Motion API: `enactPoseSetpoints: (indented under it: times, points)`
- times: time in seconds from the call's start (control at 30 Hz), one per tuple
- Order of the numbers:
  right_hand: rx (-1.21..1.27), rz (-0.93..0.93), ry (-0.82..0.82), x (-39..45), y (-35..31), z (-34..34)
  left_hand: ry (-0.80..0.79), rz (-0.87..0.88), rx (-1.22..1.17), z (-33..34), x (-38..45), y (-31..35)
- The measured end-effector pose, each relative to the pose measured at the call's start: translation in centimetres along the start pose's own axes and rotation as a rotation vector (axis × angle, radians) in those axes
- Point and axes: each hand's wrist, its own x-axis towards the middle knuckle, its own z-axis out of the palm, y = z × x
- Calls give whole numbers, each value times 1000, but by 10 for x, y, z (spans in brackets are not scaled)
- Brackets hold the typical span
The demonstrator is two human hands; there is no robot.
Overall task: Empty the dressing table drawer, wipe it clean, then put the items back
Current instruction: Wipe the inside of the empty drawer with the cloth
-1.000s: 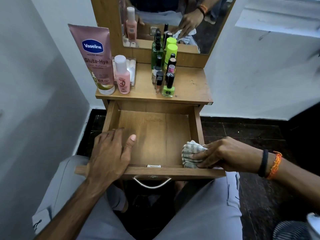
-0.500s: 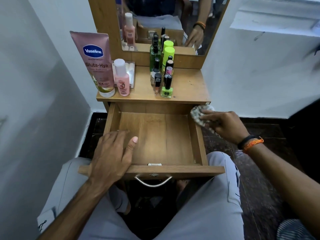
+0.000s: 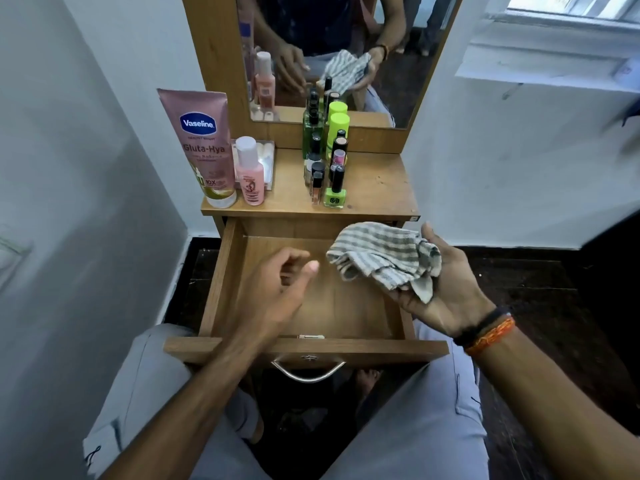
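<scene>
The wooden drawer (image 3: 346, 310) of the dressing table is pulled out over my lap, and nothing lies inside it. My left hand (image 3: 273, 289) hovers over the drawer's left half with loosely curled fingers, holding nothing. My right hand (image 3: 450, 292) is turned palm up above the drawer's right side. A striped grey-and-white cloth (image 3: 384, 258) lies bunched on that palm, and the thumb points straight up. On the table top (image 3: 377, 181) stand a pink Vaseline tube (image 3: 204, 147), a small pink bottle (image 3: 250, 174) and a cluster of nail polish bottles (image 3: 335, 192).
A mirror (image 3: 346, 46) rises behind the table top and reflects both hands and the cloth. A white wall (image 3: 86, 202) runs close along the left, another on the right. The drawer's metal handle (image 3: 308, 374) hangs between my knees. Dark floor lies to the right.
My right hand lifted the cloth from the drawer's front right corner, past its right rim, and turned palm up. My left hand rose off the drawer's front left edge.
</scene>
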Motion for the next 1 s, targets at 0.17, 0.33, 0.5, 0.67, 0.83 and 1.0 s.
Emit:
enactPoseSetpoints:
  times: [0.17,0.33,0.5,0.67,0.83,1.0]
  points:
    - [-38,89,-145,9,14,8,-255,-448,-823,15,16,28]
    - [-316,24,18,7,16,12,-144,-425,-729,19,21,25]
    - [-640,-306,281,8,20,28,25,-365,-463,28,20,28]
    - [-1613,-554,179,0,38,47,-324,-474,-1149,27,24,42]
    - [-1446,-832,361,1,31,37,-311,-512,-1188,33,29,40]
    - [-795,-413,284,15,11,23,-372,-525,-1191,42,35,50]
